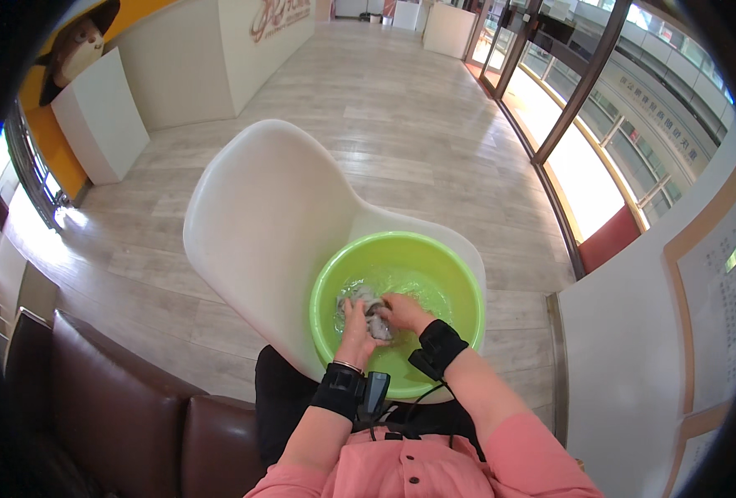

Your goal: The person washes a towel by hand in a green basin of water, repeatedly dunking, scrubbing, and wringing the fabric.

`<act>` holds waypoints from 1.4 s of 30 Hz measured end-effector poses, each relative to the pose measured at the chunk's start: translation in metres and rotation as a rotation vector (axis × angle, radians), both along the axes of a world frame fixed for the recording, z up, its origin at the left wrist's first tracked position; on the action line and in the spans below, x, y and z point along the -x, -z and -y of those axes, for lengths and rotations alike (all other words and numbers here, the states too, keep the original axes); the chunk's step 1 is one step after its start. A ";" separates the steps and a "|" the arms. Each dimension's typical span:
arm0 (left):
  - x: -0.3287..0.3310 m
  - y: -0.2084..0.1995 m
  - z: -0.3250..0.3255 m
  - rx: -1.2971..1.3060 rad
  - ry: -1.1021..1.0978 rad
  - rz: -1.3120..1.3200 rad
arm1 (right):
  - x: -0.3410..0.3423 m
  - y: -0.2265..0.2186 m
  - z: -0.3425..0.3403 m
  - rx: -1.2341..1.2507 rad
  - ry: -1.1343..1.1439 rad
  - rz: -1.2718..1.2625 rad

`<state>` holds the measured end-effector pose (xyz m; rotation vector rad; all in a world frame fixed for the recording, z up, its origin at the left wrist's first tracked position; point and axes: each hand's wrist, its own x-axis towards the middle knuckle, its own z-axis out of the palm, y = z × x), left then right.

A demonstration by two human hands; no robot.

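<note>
A bright green round basin point(322, 286) with water in it rests on the seat of a white moulded chair point(251, 207). Inside it, a wet grey-white bunched cloth point(363, 294) is in both my hands. My left hand point(356, 334) grips its near left side, fingers curled around it. From the right, my right hand point(403, 312) closes on the same cloth, its fingertips partly hidden by the folds. What kind of cloth item it is cannot be made out. Black straps with small devices are around both my wrists.
A brown leather sofa point(119, 398) stands at the lower left. To the right are a white wall with a framed board point(716, 307) and glass doors point(550, 75). A white counter point(185, 66) is at the far left, beyond the wood-look floor point(401, 124).
</note>
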<state>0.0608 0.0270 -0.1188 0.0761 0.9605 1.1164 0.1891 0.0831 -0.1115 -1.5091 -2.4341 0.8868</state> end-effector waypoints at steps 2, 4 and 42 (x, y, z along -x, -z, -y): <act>0.007 0.012 -0.003 0.001 -0.014 0.122 | 0.012 -0.025 0.007 0.056 -0.080 -0.113; 0.010 0.014 -0.003 0.004 -0.047 0.240 | 0.019 -0.061 0.018 0.117 -0.088 -0.283; 0.011 -0.017 0.011 0.005 0.123 -0.402 | -0.051 0.034 -0.017 -0.507 0.164 0.165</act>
